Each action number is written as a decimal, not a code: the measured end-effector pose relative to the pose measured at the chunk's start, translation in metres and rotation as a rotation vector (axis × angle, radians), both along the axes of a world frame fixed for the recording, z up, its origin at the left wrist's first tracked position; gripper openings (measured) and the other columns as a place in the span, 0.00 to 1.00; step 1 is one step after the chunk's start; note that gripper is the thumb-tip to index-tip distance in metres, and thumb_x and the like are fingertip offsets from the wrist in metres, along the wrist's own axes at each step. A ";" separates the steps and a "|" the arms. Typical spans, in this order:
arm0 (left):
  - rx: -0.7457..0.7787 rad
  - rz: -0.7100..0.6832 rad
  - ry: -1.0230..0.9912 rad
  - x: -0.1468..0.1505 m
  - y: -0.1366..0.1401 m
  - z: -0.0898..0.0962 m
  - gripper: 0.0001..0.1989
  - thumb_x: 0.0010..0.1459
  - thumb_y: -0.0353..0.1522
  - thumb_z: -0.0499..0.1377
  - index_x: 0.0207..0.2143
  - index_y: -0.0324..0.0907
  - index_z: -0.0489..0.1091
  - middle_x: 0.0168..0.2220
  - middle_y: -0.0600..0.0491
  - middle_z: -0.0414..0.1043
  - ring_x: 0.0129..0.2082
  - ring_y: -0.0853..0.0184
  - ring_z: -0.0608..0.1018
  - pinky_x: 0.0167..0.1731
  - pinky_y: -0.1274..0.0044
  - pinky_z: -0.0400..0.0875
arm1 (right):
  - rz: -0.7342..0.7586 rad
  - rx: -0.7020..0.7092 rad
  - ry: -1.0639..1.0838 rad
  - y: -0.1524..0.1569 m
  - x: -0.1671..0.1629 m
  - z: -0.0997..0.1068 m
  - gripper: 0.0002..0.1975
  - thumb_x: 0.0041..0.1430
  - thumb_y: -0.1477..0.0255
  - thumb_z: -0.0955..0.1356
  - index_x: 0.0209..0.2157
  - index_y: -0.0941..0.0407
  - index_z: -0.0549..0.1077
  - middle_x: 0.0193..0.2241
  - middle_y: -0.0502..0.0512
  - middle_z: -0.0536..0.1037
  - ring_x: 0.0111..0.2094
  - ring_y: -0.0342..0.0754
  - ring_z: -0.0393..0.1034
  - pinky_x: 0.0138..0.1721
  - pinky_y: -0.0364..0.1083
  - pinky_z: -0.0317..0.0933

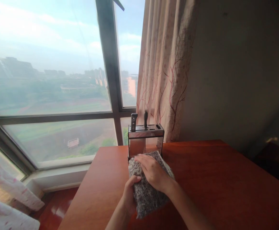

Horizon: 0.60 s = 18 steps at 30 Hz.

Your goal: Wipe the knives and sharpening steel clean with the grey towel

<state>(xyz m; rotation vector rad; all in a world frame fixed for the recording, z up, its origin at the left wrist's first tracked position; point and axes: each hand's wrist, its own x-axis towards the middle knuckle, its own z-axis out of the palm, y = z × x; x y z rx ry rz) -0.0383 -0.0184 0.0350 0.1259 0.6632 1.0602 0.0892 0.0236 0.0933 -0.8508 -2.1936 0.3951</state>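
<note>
Head view only. Grey speckled bag [147, 195] lies on the red-brown counter [216, 179], near the counter's back-left corner, long axis running from me toward the window [48, 86]. Its far end sits just in front of the knife block [145, 140], touching or nearly so; can't tell which.

My left hand [129, 195] grips the bag's left edge near the near end, fingers curled over the rim, thumb side hidden. My right hand [153, 171] lies flat on top of the bag, fingers spread slightly and pointing left, palm down. Not a grasp, just pressing.

Step as I read it: steadying and pressing the bag flat on the counter, left hand anchoring, right hand bearing down. Next move, my guess, needs the right hand either to slide along the top or to close on the far edge; left grip should hold so the bag doesn't skid into the block.

Pose: both forearms come in from the bottom edge, the right one crossing diagonally from lower right, wrist roughly level. Left forearm is steeper, wrist bent inward toward the bag.

Curtain [165, 67] hangs behind the block, against the wall.
</note>
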 end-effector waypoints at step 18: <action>-0.052 0.025 -0.028 -0.003 0.002 0.011 0.31 0.48 0.33 0.57 0.56 0.31 0.62 0.36 0.40 0.80 0.39 0.48 0.80 0.46 0.60 0.68 | -0.520 0.138 0.078 0.101 0.040 0.064 0.13 0.61 0.71 0.62 0.46 0.54 0.73 0.36 0.54 0.80 0.31 0.48 0.74 0.38 0.47 0.64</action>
